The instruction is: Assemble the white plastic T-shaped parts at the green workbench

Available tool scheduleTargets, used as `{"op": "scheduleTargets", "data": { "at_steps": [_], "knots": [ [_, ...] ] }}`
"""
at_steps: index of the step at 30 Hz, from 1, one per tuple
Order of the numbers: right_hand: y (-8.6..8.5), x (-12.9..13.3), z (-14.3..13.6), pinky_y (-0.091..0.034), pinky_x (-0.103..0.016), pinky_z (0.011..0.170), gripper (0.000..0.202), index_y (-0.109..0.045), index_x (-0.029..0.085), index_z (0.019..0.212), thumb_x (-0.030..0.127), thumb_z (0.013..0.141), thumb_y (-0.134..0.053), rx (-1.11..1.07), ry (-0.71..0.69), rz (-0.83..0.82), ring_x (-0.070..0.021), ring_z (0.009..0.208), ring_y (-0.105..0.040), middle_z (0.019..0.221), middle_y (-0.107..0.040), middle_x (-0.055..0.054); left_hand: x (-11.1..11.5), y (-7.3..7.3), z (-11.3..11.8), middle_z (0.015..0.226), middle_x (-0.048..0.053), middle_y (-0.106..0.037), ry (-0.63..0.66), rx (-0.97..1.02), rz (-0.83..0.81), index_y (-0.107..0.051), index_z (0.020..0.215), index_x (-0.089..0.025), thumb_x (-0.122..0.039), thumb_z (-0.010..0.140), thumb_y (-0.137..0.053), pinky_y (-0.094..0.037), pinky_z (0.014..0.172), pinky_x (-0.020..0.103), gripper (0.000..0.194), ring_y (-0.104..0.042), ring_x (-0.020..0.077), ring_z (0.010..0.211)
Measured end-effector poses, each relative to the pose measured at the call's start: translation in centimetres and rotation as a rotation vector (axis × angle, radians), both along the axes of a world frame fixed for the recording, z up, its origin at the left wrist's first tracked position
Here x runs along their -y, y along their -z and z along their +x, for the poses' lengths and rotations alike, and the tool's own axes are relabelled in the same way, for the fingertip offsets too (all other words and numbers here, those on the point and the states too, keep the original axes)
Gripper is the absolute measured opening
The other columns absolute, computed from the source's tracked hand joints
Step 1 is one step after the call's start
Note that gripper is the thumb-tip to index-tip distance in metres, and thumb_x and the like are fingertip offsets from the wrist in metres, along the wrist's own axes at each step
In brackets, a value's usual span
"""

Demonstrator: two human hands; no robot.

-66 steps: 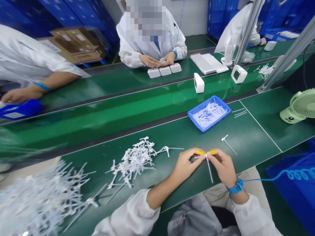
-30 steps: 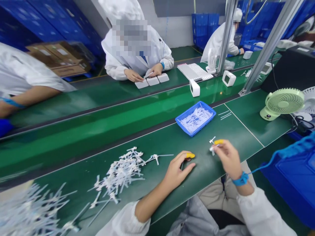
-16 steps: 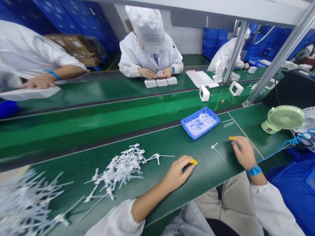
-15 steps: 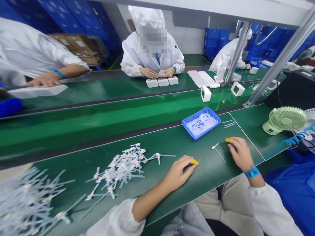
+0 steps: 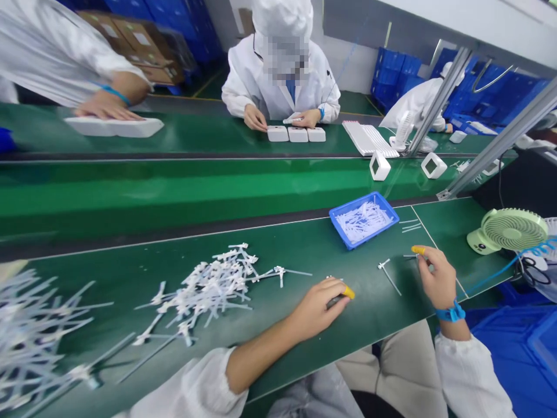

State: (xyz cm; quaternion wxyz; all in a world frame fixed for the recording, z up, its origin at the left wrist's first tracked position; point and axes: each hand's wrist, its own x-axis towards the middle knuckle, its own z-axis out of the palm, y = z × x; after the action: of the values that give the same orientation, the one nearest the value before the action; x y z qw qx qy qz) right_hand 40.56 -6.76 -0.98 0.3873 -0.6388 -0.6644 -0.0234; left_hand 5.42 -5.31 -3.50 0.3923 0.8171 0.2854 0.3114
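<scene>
My left hand (image 5: 319,307) rests on the green bench with its fingers curled and a yellow finger cot on one fingertip. A small white bit shows just behind its knuckles; whatever it grips is hidden. My right hand (image 5: 437,278), also with a yellow finger cot, pinches a thin pale strip (image 5: 408,256) that sticks out to the left of the fingertips. Between the hands lies a strip with a small white connector (image 5: 390,278) at its upper end. To the left is a heap of similar joined pieces (image 5: 213,287), and a larger blurred pile (image 5: 39,342) lies beyond it.
A blue tray (image 5: 346,239) holds many loose white strips, with several thin strips (image 5: 411,226) beside it. A green fan (image 5: 509,229) stands at right. Across the belt (image 5: 183,186), co-workers handle white casings (image 5: 298,134). A metal post (image 5: 439,98) rises at right.
My right hand has closed on a thin strip that now shows at its fingertips. My left fingers look more curled, with a white bit now visible behind them. The camera view has shifted slightly.
</scene>
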Motion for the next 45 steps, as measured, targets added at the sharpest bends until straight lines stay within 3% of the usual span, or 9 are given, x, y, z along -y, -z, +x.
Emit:
{"op": "scheduleTargets", "data": {
  "at_steps": [3,7,14,20,24,28,31,38,45],
  "knots": [
    [-0.6,0.3,-1.0,-0.062,-0.044,0.091,0.024,-0.078,0.025,0.114,0.030,0.107,-0.056,-0.036,-0.029,-0.031,-0.0284,0.105,-0.075,0.116,-0.081,-0.010,-0.1,0.3,0.0,0.096,0.003,-0.075,0.002,0.005,0.013,-0.070,0.102,-0.022,-0.025,0.111,-0.055,-0.048,0.090,0.031,0.018,-0.068,0.0194,0.090],
    [0.8,-0.7,-2.6,-0.060,-0.049,0.100,0.027,-0.076,0.025,0.122,0.024,0.107,-0.054,0.024,-0.248,-0.153,-0.0299,0.115,-0.073,0.124,-0.078,-0.011,-0.1,0.4,0.1,0.097,0.003,-0.075,0.007,0.001,0.018,-0.070,0.103,-0.021,-0.023,0.111,-0.055,-0.048,0.088,0.030,0.017,-0.068,0.0195,0.092],
    [2.7,-1.1,-5.9,-0.058,-0.045,0.089,0.018,-0.072,0.023,0.097,0.016,0.106,-0.058,0.128,-0.395,-0.228,-0.0290,0.097,-0.067,0.102,-0.073,-0.010,-0.2,0.6,0.1,0.102,0.004,-0.074,0.001,-0.013,0.040,-0.069,0.107,-0.021,-0.022,0.111,-0.054,-0.049,0.090,0.032,0.015,-0.067,0.0204,0.096],
    [2.2,1.9,-11.5,-0.057,-0.042,0.088,0.019,-0.067,0.023,0.096,0.008,0.104,-0.058,0.094,-0.556,-0.312,-0.0259,0.094,-0.065,0.100,-0.070,-0.008,0.0,1.4,0.3,0.111,0.006,-0.072,-0.043,-0.084,0.098,-0.067,0.109,-0.021,-0.019,0.107,-0.061,-0.051,0.093,0.034,0.007,-0.063,0.0234,0.105],
    [0.0,1.6,-12.0,-0.058,-0.039,0.087,0.018,-0.069,0.024,0.103,0.010,0.105,-0.057,0.012,-0.590,-0.326,-0.0249,0.097,-0.068,0.104,-0.071,-0.007,0.1,1.8,0.4,0.114,0.006,-0.072,-0.019,-0.115,0.142,-0.067,0.109,-0.021,-0.016,0.105,-0.063,-0.051,0.097,0.035,0.007,-0.062,0.0235,0.109],
    [-3.3,-1.6,-10.3,-0.058,-0.036,0.089,0.018,-0.072,0.026,0.109,0.016,0.108,-0.057,-0.044,-0.530,-0.246,-0.0245,0.100,-0.072,0.106,-0.074,-0.007,0.0,1.7,0.5,0.110,0.005,-0.073,0.027,-0.091,0.167,-0.067,0.105,-0.022,-0.013,0.105,-0.062,-0.050,0.100,0.035,0.010,-0.061,0.0233,0.108],
    [-4.4,-5.7,-9.4,-0.057,-0.038,0.094,0.021,-0.074,0.025,0.112,0.017,0.108,-0.055,-0.033,-0.486,-0.147,-0.0251,0.105,-0.073,0.111,-0.077,-0.008,-0.1,1.6,0.5,0.102,0.004,-0.073,0.052,-0.074,0.167,-0.067,0.100,-0.021,-0.011,0.104,-0.060,-0.049,0.099,0.035,0.013,-0.061,0.0227,0.102],
    [-1.5,-15.2,-10.5,-0.056,-0.038,0.098,0.015,-0.079,0.018,0.107,0.013,0.095,-0.071,0.208,-0.374,-0.291,-0.0280,0.104,-0.074,0.108,-0.081,-0.012,-0.1,1.5,0.6,0.103,0.005,-0.074,0.049,-0.092,0.152,-0.068,0.099,-0.021,-0.014,0.105,-0.059,-0.049,0.099,0.037,0.013,-0.062,0.0227,0.101],
    [0.1,-17.4,-11.2,-0.056,-0.036,0.090,0.016,-0.078,0.019,0.081,0.005,0.085,-0.072,0.207,-0.374,-0.315,-0.0260,0.090,-0.074,0.091,-0.080,-0.009,0.0,1.8,0.7,0.103,0.005,-0.074,0.042,-0.100,0.138,-0.069,0.098,-0.021,-0.017,0.106,-0.060,-0.051,0.100,0.038,0.013,-0.065,0.0225,0.101]
  ]
}}
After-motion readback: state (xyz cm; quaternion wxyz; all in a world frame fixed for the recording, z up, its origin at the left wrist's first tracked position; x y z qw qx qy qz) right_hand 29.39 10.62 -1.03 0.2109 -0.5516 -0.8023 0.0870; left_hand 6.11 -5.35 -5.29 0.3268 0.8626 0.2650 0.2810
